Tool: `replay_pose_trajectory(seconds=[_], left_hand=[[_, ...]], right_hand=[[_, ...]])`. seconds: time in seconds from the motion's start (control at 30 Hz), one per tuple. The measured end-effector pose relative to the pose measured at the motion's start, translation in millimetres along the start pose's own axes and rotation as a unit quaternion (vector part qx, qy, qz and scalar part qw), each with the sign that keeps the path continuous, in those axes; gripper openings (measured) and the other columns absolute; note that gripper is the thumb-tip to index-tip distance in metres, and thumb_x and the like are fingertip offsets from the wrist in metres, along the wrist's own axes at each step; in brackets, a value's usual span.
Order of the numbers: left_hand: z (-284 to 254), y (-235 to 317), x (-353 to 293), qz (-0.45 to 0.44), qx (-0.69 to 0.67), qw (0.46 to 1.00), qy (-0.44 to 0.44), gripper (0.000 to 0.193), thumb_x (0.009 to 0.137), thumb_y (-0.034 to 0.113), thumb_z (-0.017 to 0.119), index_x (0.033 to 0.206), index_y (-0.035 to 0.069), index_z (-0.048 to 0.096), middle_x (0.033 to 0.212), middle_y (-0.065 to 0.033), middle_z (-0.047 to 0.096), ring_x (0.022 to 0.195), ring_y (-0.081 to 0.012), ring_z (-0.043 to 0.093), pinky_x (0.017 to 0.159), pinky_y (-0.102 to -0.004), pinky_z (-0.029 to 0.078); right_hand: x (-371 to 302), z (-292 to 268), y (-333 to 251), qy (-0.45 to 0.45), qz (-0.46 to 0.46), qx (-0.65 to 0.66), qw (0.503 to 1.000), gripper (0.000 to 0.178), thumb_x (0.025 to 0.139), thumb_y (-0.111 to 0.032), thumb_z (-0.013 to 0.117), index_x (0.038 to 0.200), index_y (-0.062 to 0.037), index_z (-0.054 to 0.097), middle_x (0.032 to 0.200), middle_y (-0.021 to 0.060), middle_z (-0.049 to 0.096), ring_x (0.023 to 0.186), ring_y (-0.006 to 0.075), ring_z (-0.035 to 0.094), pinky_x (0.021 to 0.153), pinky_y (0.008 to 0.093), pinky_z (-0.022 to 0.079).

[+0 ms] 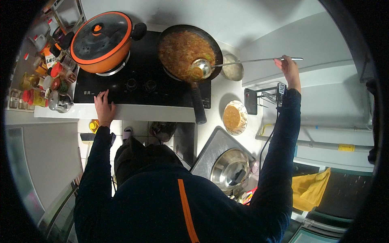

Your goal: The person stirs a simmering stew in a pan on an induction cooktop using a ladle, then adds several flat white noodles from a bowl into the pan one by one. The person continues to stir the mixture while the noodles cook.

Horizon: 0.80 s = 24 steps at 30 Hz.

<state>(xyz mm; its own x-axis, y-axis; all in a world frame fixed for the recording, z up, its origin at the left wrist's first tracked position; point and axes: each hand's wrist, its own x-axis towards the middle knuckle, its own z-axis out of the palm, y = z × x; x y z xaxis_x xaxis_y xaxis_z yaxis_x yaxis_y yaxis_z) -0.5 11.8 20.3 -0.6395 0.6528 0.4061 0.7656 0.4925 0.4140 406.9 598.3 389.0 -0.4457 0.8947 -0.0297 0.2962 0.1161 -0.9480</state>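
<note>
My right hand (289,69) is closed around the far end of a long metal ladle (251,62). The ladle's bowl rests in a dark wok (219,50), in a reddish-brown stew (180,50) that fills much of it. The wok stands on the right of the black cooktop (109,87), its black handle pointing toward me. At the cooktop's front left edge lies my left hand (104,106), fingers spread, holding nothing. To the wok's right is a bowl with pale contents (232,68); nearer me stands a patterned bowl of brown sauce (235,118).
A lidded orange pot (101,54) occupies the left burner. Several seasoning jars and bottles (56,79) crowd the counter's left end. At the lower right, a metal basin (229,164) sits in the sink (206,154). A black rack (259,99) stands by the right wall.
</note>
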Motion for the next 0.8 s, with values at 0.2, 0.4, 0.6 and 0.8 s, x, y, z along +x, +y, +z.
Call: replay_pose_trajectory(seconds=[0.2,0.4,0.6,0.8], left_hand=[[0,-3,-1,-0.003,-0.015,1.000,-0.001,0.064,0.077,0.011,0.063,0.138,0.009,0.047,0.131,-0.0161,0.047,0.129,-0.0351,0.041,0.116,-0.0563,0.022],[3,-5,-1,-0.012,0.001,1.000,-0.008,0.063,0.077,0.012,0.064,0.138,0.009,0.047,0.131,-0.0156,0.046,0.129,-0.0350,0.041,0.116,-0.0559,0.022],[3,-6,-1,-0.015,0.001,1.000,-0.008,0.063,0.077,0.012,0.064,0.138,0.010,0.047,0.131,-0.0150,0.046,0.129,-0.0348,0.041,0.116,-0.0560,0.022],[3,-5,-1,-0.015,0.000,1.000,-0.005,0.064,0.077,0.012,0.064,0.138,0.010,0.047,0.130,-0.0152,0.046,0.129,-0.0353,0.041,0.115,-0.0564,0.023]], right_hand=[[-15,3,5,0.020,-0.011,0.070,0.997,0.027,0.091,-0.011,0.055,0.099,0.0154,0.053,0.085,0.0173,0.061,0.087,0.0363,0.070,0.078,0.0377,0.061],[-20,5,10,0.032,-0.010,0.062,0.998,0.029,0.091,-0.011,0.056,0.100,0.0159,0.053,0.089,0.0210,0.063,0.089,0.0376,0.070,0.078,0.0378,0.061],[-17,-2,6,0.038,-0.006,0.083,0.996,0.026,0.095,-0.014,0.053,0.106,0.0094,0.053,0.097,0.0232,0.063,0.093,0.0368,0.069,0.080,0.0369,0.061],[-17,-3,4,0.024,-0.005,0.108,0.994,0.023,0.094,-0.014,0.056,0.102,0.0074,0.053,0.094,0.0232,0.064,0.092,0.0352,0.070,0.080,0.0358,0.061]])
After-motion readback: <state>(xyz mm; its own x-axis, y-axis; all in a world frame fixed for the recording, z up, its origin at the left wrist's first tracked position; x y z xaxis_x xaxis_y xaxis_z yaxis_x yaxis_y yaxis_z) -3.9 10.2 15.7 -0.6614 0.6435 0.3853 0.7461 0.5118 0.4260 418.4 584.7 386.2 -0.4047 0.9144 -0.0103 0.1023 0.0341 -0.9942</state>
